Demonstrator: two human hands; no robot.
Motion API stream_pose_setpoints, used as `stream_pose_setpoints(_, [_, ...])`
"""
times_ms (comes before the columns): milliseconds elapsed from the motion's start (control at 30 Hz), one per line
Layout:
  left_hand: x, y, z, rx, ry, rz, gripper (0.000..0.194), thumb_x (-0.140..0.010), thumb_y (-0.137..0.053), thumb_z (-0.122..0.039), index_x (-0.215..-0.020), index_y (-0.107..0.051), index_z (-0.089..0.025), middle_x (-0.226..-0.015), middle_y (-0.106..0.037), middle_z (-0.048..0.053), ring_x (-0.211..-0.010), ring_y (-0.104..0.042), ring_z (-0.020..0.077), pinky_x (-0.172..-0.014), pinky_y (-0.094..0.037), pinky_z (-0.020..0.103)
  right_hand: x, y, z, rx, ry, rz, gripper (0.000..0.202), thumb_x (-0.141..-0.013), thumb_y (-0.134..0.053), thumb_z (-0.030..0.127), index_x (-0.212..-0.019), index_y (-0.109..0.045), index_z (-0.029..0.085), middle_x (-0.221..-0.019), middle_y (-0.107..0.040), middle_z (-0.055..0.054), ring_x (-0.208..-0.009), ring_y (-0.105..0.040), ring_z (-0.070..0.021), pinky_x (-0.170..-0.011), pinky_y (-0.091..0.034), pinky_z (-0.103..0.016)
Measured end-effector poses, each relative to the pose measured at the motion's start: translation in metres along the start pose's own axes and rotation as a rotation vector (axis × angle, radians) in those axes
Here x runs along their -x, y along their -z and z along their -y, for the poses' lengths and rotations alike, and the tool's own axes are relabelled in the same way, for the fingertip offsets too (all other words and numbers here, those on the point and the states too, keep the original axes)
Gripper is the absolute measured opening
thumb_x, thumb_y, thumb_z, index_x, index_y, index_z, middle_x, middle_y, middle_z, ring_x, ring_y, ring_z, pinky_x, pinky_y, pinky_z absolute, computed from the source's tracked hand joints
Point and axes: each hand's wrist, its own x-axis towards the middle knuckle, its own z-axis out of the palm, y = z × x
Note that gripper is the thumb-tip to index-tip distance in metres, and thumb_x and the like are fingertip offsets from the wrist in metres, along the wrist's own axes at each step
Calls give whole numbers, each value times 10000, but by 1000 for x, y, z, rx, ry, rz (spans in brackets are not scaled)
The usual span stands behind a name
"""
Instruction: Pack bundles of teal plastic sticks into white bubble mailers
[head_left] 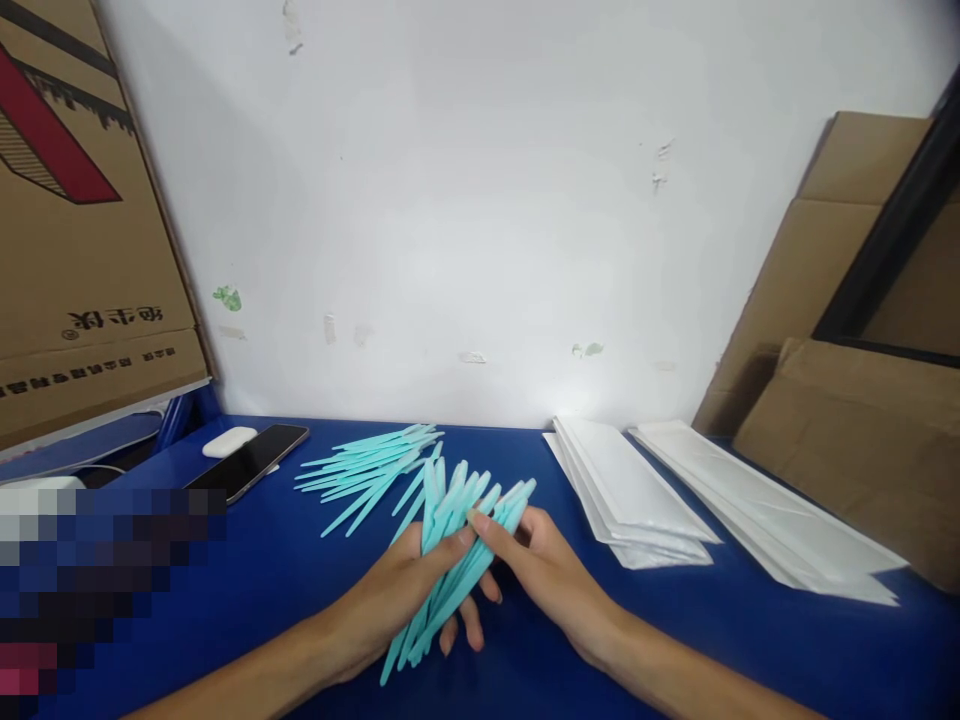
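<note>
My left hand (401,585) is wrapped round a fanned bundle of turquoise plastic sticks (457,560), its thumb lying across them and its fingertips showing underneath. From the other side, my right hand (536,565) grips the same bundle, with its thumb pressed on the sticks near their upper ends. These sticks are slim, tapering to points toward me, with wider, paler heads pointing away. Behind my left hand, more sticks of the same kind form a loose pile (367,465) on the blue table (300,610).
Right of my hands lie two stacks of white padded envelopes, a nearer stack (630,490) and a farther stack (765,510). A phone (255,460) and a white case (230,442) lie at the left. Cardboard boxes (82,220) flank both sides; a white wall (480,200) rises behind.
</note>
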Motion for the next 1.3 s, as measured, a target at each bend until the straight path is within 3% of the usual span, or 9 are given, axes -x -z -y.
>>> stream_pose_setpoints(333, [-4,8,13,-12,34,7,577,-935,-445,-623,-1009,-700,-111,-817,-747,114,-573,-598,131,-583,-441,245,-2,1,-3,-5,7,-18,413,-937,-562,528,-723,-529,176,-558,-429,60,-570,-486,-113,-632,-391,-246])
stream_pose_setpoints(700, [-6,11,17,4,7,7,554,-961,-423,-592,-1042,-664,-100,-790,-740,120,-605,-628,163,-623,-483,290,-3,5,-3,-73,50,108,437,-963,-506,552,-759,-557,169,-567,-458,55,-552,-545,-122,-680,-417,-273])
stream_pose_setpoints(967, [-3,7,12,29,-89,49,467,-912,-560,-573,-1085,-622,-144,-921,-723,89,-663,-669,157,-627,-529,271,-2,6,-4,-83,59,106,417,-955,-525,547,-789,-563,167,-586,-450,55,-562,-531,-121,-660,-411,-269])
stream_pose_setpoints(1300, [-3,3,10,56,-80,15,471,-905,-580,-561,-1108,-598,-137,-929,-732,106,-674,-696,179,-639,-564,298,-2,6,-4,-102,51,90,449,-934,-547,564,-718,-509,173,-584,-412,58,-575,-461,-111,-679,-414,-275])
